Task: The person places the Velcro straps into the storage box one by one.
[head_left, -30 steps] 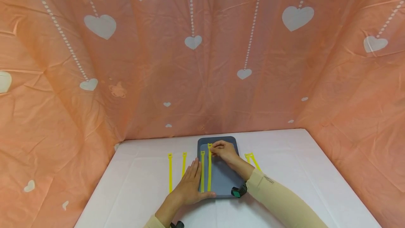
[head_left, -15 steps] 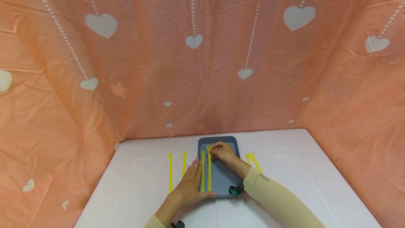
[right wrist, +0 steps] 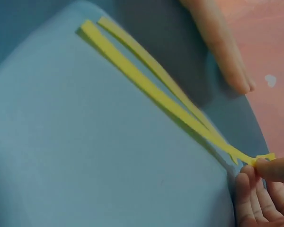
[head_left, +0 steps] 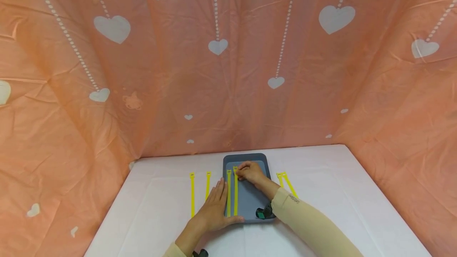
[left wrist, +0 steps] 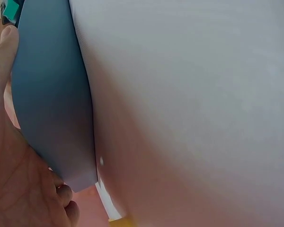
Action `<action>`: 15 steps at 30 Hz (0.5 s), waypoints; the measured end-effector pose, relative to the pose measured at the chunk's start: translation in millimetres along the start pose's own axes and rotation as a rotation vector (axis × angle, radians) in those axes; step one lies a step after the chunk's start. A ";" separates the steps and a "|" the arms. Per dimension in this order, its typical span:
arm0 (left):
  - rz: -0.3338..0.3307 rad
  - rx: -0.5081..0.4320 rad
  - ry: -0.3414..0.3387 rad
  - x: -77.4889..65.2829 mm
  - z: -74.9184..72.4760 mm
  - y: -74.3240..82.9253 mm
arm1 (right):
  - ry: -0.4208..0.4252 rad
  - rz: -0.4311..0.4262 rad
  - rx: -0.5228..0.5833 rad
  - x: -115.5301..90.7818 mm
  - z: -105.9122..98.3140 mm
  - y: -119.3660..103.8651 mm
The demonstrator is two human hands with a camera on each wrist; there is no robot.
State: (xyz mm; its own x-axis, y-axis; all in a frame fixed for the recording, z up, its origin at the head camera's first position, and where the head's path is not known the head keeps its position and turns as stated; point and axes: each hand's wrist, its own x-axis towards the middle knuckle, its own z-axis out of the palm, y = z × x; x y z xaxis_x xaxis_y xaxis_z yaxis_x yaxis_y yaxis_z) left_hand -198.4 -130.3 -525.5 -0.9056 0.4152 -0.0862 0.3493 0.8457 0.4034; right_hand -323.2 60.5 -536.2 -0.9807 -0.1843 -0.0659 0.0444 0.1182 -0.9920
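Note:
A grey-blue rectangular tray [head_left: 246,156] stands on the white table. My left hand [head_left: 213,210] rests along the tray's left and near edges, fingers straight and thumb stretched out. In the left wrist view the palm lies beside the tray's outer wall [left wrist: 54,94]. My right hand [head_left: 251,173] pinches the slotted head end of a yellow strap-type cable tie [head_left: 236,193] over the tray. The right wrist view shows this cable tie [right wrist: 146,87] stretching away from the thumb and fingertips. Just left of it, a second yellow cable tie [head_left: 229,193] lies in the tray.
Left of the tray lie two more yellow cable ties, one farther out [head_left: 192,195] and one partly behind my left hand [head_left: 208,183]. Others [head_left: 290,185] lie to the right, partly hidden by my right forearm. A pink heart-patterned curtain [head_left: 246,106] surrounds the table.
My right hand has shifted slightly toward me, bringing the pinched cable tie's head lower and a little closer to the second one. The left hand has stayed put.

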 end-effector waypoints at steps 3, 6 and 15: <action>0.001 -0.002 0.000 -0.6 -1.2 1.5 | 0.005 -0.010 -0.022 0.1 0.2 0.6; 0.001 -0.002 0.003 -1.3 -1.8 2.5 | 0.000 -0.034 -0.041 0.2 0.1 1.7; 0.008 0.014 0.002 -0.8 -1.0 1.9 | 0.018 -0.039 -0.062 3.0 2.0 5.7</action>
State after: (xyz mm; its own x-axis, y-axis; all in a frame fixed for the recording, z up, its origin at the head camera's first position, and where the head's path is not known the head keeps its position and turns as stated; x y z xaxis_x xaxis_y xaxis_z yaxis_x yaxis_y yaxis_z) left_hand -197.3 -129.3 -523.7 -0.9034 0.4210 -0.0815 0.3595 0.8472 0.3911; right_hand -325.6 58.6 -542.3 -0.9846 -0.1728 -0.0252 -0.0050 0.1721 -0.9851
